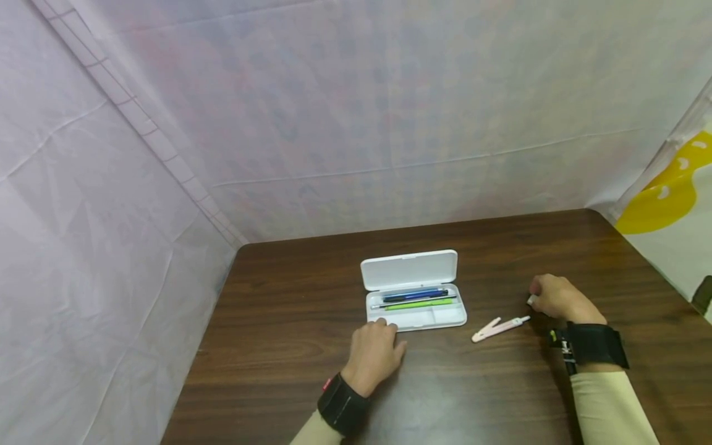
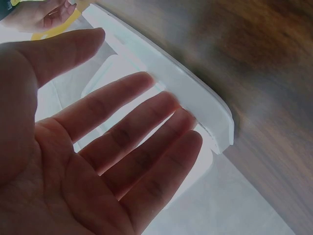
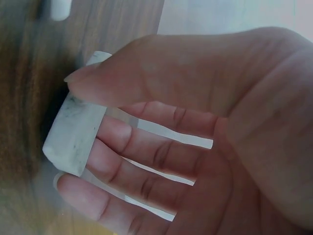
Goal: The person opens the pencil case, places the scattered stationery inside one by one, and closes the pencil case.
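Note:
A white pencil case (image 1: 408,319) lies with its lid raised near the middle of the table. Inside are a blue pen (image 1: 411,296), a green pencil or pen (image 1: 419,303) and a thin dark stick. My left hand (image 1: 374,352) touches the case's front edge with nearly straight fingers; the left wrist view shows fingertips against the white wall (image 2: 195,90). Over at the right, my right hand (image 1: 564,301) pinches a smudged white eraser (image 3: 76,129) between thumb and fingers, just at the table top. Between case and right hand lies a pale pink drawing compass (image 1: 497,328), legs spread.
The brown wooden table (image 1: 278,346) ends at a pale cloth curtain (image 1: 334,123) behind and on the left. A white cloth with a yellow pattern (image 1: 662,198) hangs past the right edge.

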`<state>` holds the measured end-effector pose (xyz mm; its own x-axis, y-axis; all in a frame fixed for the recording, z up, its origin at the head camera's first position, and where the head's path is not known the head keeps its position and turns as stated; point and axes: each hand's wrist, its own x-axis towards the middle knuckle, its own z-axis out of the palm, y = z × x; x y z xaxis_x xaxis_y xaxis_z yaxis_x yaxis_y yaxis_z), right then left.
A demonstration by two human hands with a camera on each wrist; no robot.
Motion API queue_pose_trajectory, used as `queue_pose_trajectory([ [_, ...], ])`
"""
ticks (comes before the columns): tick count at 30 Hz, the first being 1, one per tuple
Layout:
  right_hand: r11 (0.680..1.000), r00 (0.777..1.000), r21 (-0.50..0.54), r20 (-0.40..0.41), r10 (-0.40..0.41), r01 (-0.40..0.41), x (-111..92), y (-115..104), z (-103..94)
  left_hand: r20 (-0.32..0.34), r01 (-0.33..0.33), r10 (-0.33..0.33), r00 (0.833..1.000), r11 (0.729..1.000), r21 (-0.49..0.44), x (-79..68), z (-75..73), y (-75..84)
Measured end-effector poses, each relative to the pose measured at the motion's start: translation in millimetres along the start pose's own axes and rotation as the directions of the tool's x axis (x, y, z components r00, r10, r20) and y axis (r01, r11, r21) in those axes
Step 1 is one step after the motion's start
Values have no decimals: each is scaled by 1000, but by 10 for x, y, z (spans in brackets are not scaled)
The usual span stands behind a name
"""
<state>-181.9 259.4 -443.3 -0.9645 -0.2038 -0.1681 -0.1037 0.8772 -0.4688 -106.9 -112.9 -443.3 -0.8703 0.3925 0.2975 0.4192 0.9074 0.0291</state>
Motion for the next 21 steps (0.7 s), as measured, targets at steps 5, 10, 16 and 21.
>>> queue_pose_trajectory([
  [5,1000,1000,4,-6,-24,24,6,-15,-4,6,2,-2,1000,1000,-2,0,9,1],
  [10,999,999,-1,-15,-33,33,1,-50,-17,5,2,-2,1000,1000,-3,-2,10,-1],
  [16,999,998,-6,-32,-49,49,10,-93,-28,3,-2,2,1000,1000,-2,-6,10,-4],
  [21,997,996,-16,-59,-74,73,20,-111,-28,3,0,0,1000,1000,-2,-9,17,-3],
])
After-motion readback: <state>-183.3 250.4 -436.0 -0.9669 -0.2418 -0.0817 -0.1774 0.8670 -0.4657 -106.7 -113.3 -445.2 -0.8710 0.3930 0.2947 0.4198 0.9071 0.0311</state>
